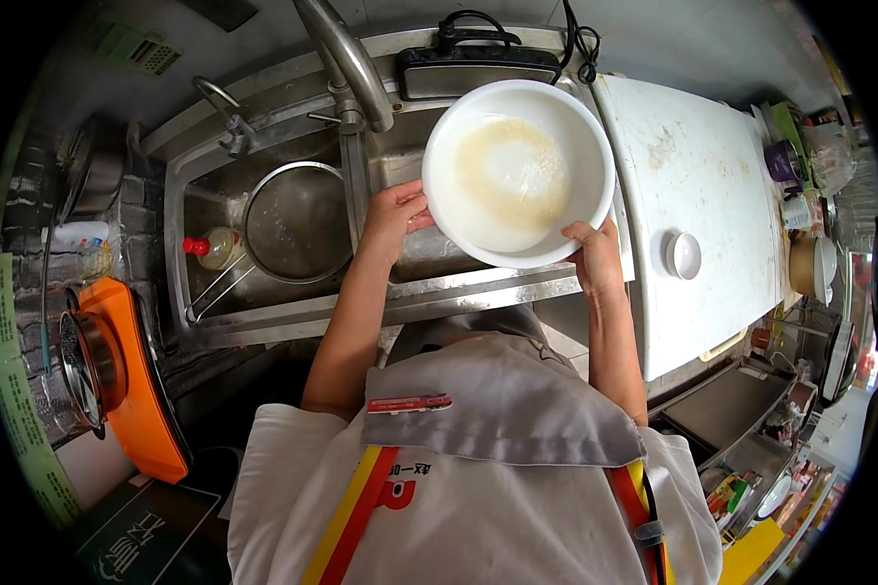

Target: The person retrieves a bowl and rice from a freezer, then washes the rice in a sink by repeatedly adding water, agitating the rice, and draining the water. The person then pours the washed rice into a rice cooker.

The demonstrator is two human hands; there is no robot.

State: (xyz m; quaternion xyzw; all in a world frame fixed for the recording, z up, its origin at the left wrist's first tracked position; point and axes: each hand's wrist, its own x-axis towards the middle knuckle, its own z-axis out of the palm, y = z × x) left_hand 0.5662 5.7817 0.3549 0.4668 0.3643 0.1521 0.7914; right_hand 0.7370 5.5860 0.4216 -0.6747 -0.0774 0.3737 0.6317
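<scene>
A round white bowl [439, 212] is held over the right basin of a steel double sink [475, 289]. Pale grains, which look like rice, lie spread over its bottom, with a bright glare on them. My left hand [395, 223] grips the bowl's left side, fingers against the outer wall. At the lower right, my right hand [593, 252] has its thumb on the rim and its other fingers partly hidden underneath. In the left basin rests a round long-handled strainer [300, 281], beside a bottle with a red cap [196, 246].
Behind the bowl a large faucet [362, 73] arches over the sink, near a black electric appliance with a cord [475, 69]. A small white bowl [683, 256] stands on the white surface [702, 161] at right. An orange cooker [135, 380] holding a pot is at left.
</scene>
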